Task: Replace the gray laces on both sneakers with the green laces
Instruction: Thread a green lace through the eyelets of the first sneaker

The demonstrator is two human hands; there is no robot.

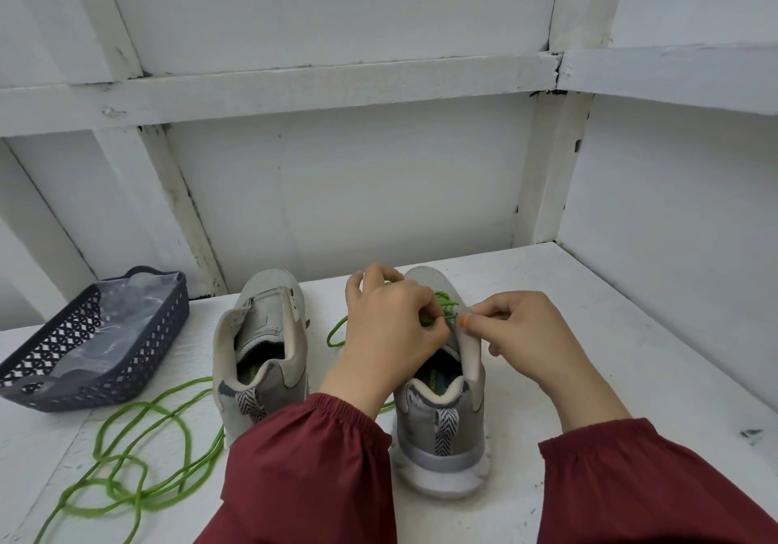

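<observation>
**Both hands on right sneaker, green lace going in**

- Far left: dark lattice basket (139,345) on the white table (631,354), clear plastic liner (122,312) inside. What else is in it, can't tell.
- Just in front of the basket: loose green lace (143,404) lies in tangled loops on the table. It runs to the near left edge and touches the left sneaker's heel side.
- Left sneaker (261,341): gray, upright, heel toward the camera, tongue pulled open. Neither hand touches it.
- Left hand (387,324): comes over the gap between the shoes onto the right sneaker's throat. Fingers curled tight, thumb and forefinger pinching the green lace (444,297) at the eyelets.
- That lace is partly threaded across the upper eyelets. A slack loop hangs off on the table between the two shoes. Which eyelets it passes through is hidden by the hand.
- Right sneaker (442,417): gray, white sole, upright, heel toward the camera, beside the left one.
- Right hand (530,333): fingers curled, thumb and forefinger pinched on the sneaker's right eyelet flap, close to the left hand's fingertips. Whether a lace tip is also in the pinch, can't tell.
- Dark red sleeves (303,472) cover both forearms.
</observation>
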